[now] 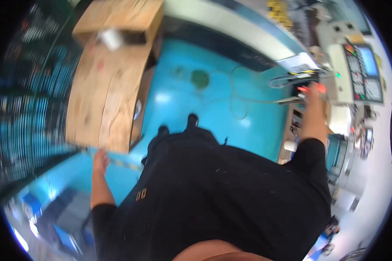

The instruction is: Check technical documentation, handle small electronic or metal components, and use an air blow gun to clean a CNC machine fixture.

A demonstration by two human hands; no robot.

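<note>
My left hand point(101, 161) hangs by the near end of a wooden bench point(89, 100), its loosely parted fingers blurred and nothing seen in them. I cannot tell whether it touches the bench. On the right, my right arm reaches forward to the side of a machine. There my right hand point(312, 92) is closed among small red-orange parts point(321, 88), beside dark fittings; blur hides what it grips. Just beyond it is a white sheet-like panel point(298, 63). A thin hose point(261, 101) runs over the floor toward this spot.
A control panel point(363, 71) with a screen and buttons stands right of my right hand. A white cup-like object point(112, 39) sits at the bench's far end. Racks of stacked items point(26, 108) line the left. My feet point(192, 121) stand on the blue floor point(183, 95).
</note>
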